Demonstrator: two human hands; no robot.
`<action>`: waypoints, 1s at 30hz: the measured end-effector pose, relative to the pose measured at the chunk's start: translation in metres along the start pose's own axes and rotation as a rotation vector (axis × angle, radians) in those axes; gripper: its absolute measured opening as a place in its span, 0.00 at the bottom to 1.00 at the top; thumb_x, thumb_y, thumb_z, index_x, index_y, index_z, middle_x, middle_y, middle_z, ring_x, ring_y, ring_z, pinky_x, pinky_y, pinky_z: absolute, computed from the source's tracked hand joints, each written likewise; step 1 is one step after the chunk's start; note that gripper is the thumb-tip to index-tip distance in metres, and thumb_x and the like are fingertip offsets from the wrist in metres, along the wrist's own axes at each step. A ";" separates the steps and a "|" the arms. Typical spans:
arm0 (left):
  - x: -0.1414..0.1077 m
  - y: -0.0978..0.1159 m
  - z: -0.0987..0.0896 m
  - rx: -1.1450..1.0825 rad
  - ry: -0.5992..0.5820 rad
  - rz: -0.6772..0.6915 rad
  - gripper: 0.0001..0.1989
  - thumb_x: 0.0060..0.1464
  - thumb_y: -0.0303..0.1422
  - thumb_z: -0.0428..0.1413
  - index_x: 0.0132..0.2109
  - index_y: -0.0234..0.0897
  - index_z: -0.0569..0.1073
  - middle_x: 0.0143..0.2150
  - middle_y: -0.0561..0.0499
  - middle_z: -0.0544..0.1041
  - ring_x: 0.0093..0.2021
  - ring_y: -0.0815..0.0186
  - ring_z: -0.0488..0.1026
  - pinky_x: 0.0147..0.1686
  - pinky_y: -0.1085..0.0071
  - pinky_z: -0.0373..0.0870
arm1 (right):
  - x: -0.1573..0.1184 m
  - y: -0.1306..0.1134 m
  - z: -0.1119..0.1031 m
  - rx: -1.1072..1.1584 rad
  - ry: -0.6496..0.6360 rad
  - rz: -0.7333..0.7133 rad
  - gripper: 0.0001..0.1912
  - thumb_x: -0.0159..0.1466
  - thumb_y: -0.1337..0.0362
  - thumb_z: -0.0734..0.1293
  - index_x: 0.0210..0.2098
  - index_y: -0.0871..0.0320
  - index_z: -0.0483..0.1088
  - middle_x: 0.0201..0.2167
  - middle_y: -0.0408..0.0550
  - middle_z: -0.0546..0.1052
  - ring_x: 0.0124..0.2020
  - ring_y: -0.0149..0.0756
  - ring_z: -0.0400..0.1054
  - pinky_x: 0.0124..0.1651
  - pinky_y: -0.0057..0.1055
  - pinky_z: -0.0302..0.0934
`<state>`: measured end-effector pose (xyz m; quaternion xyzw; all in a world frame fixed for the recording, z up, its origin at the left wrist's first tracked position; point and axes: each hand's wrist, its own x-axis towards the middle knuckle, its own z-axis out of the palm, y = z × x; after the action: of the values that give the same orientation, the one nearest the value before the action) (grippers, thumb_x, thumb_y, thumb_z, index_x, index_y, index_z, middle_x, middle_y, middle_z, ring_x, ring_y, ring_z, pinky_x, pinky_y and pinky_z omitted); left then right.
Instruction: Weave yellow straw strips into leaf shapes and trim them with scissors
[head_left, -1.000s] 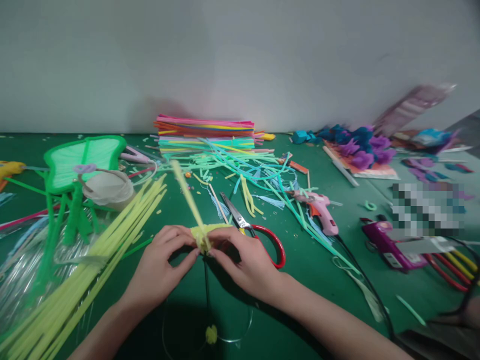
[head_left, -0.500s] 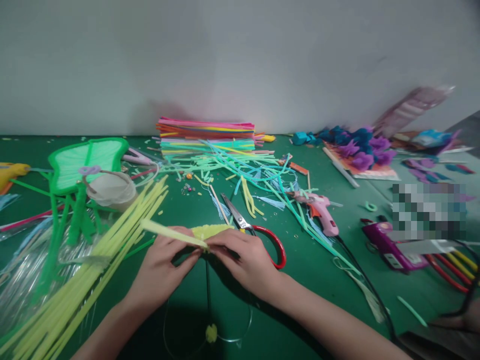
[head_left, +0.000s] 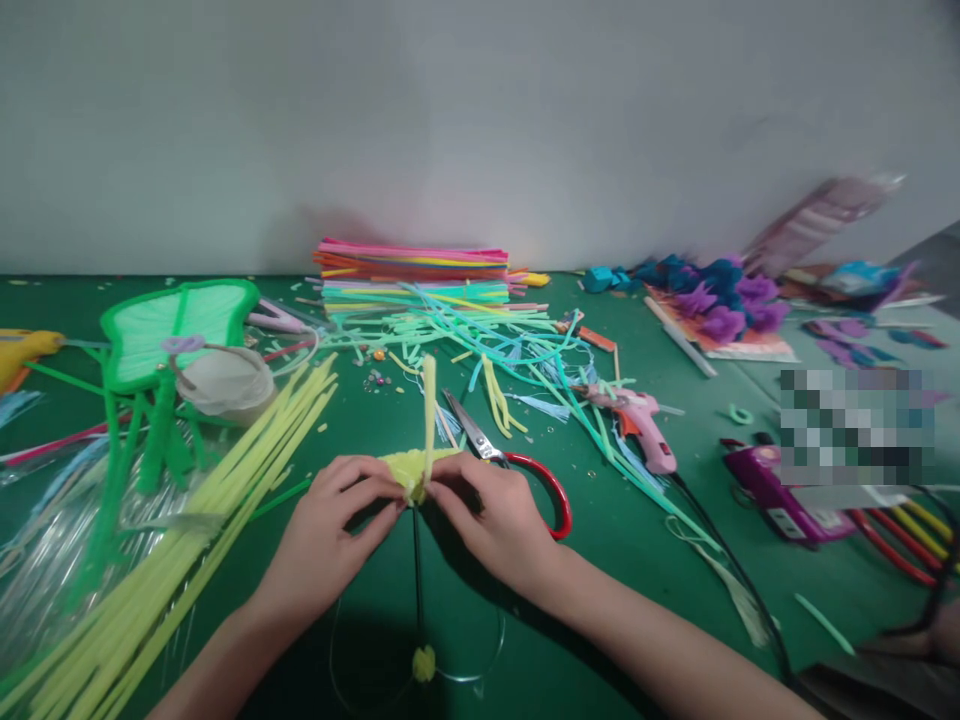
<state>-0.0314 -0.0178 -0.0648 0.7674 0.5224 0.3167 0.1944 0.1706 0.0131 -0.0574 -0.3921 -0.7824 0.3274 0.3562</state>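
My left hand (head_left: pixel 341 525) pinches the left side of a yellow fuzzy piece (head_left: pixel 405 468) at the middle. My right hand (head_left: pixel 491 510) pinches its right side, close to the base of a yellow strip (head_left: pixel 430 405) that stands upright. A thin dark stem (head_left: pixel 418 570) runs down from between my fingertips toward a small yellow tuft (head_left: pixel 424 663) with a clear looped wire. Red-handled scissors (head_left: pixel 540 475) lie partly open just beyond my right hand. Yellow pipe cleaners (head_left: pixel 202 510) lie in a bundle to the left.
On the green table (head_left: pixel 600 550) are a pink glue gun (head_left: pixel 645 430), a purple tool (head_left: pixel 780 490), a colourful pipe-cleaner stack (head_left: pixel 412 275), a green wing-shaped piece (head_left: pixel 180 325), a wrapped roll (head_left: pixel 232 385) and purple-blue flowers (head_left: pixel 724 300). Part of another person's hand shows at lower right.
The yellow strip has swung from pointing left across my left hand to standing upright beside my right fingertips. Both hands have stayed in nearly the same place.
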 end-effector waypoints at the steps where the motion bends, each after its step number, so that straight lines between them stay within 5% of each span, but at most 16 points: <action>1: 0.000 0.000 0.000 0.023 0.003 0.013 0.05 0.59 0.32 0.55 0.39 0.43 0.76 0.42 0.50 0.76 0.47 0.61 0.70 0.47 0.63 0.67 | 0.000 0.000 0.000 -0.012 -0.003 -0.009 0.06 0.65 0.68 0.64 0.41 0.56 0.71 0.37 0.45 0.80 0.38 0.33 0.76 0.42 0.28 0.69; 8: -0.002 -0.002 0.003 0.115 0.049 0.117 0.07 0.60 0.32 0.55 0.43 0.44 0.76 0.42 0.51 0.77 0.46 0.61 0.71 0.48 0.63 0.64 | 0.000 0.000 0.001 -0.034 -0.012 -0.140 0.09 0.66 0.69 0.63 0.42 0.56 0.74 0.38 0.48 0.80 0.39 0.34 0.75 0.44 0.29 0.69; 19: 0.000 0.001 0.000 0.087 -0.005 0.121 0.05 0.61 0.31 0.53 0.41 0.42 0.74 0.41 0.50 0.76 0.46 0.61 0.69 0.48 0.63 0.63 | 0.001 -0.005 0.004 0.034 -0.006 -0.143 0.07 0.65 0.66 0.65 0.37 0.59 0.75 0.35 0.49 0.79 0.37 0.34 0.74 0.43 0.28 0.68; 23: 0.001 0.004 -0.001 0.079 0.003 0.117 0.03 0.60 0.30 0.54 0.41 0.41 0.73 0.40 0.50 0.75 0.46 0.61 0.69 0.47 0.64 0.63 | 0.001 -0.004 0.000 -0.023 0.013 -0.047 0.14 0.61 0.59 0.70 0.44 0.58 0.74 0.38 0.51 0.76 0.38 0.35 0.72 0.40 0.29 0.67; 26: 0.000 0.005 0.000 0.081 0.039 0.083 0.02 0.59 0.30 0.55 0.39 0.40 0.73 0.39 0.50 0.74 0.45 0.61 0.69 0.46 0.64 0.63 | 0.004 -0.006 -0.007 -0.065 -0.084 0.139 0.24 0.56 0.53 0.73 0.47 0.60 0.71 0.26 0.44 0.74 0.27 0.33 0.69 0.30 0.28 0.63; 30: -0.001 0.005 -0.001 0.089 0.033 0.060 0.03 0.59 0.29 0.54 0.37 0.40 0.73 0.38 0.50 0.74 0.45 0.61 0.69 0.45 0.65 0.63 | 0.010 -0.008 -0.017 0.114 -0.263 0.342 0.10 0.59 0.61 0.71 0.37 0.58 0.72 0.22 0.40 0.74 0.22 0.29 0.67 0.24 0.23 0.59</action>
<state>-0.0286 -0.0205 -0.0614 0.7855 0.5158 0.3113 0.1418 0.1767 0.0218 -0.0391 -0.4521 -0.7246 0.4750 0.2121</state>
